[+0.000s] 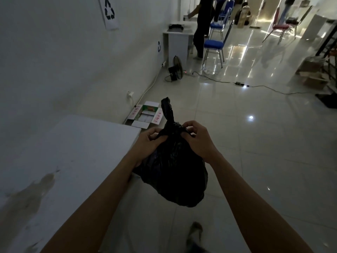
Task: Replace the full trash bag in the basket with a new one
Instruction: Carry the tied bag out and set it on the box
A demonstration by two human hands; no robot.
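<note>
The left hand [145, 141] and the right hand [197, 137] both pinch the gathered neck of a full black trash bag [173, 170], fingers closed on the twisted plastic at the knot, with 1 loose tail of the bag standing up above them. The bag hangs in the air between the 2 bare forearms, above the glossy tiled floor [255, 143] and just beside the corner of a white table [73, 152] on the left, whose top carries dark stains. Beyond the table corner, an opened cardboard box [145, 115] lies on the floor against the white wall [54, 61], near a wall socket with a plugged-in cable. Farther along the wall, a small black fan [176, 69] stands on the floor beside a white desk [177, 41]. A paper sheet with a recycling symbol [109, 11] hangs on the wall. A person in dark clothes [201, 24] stands by blue chairs [214, 45] in the background. No basket is in view.
</note>
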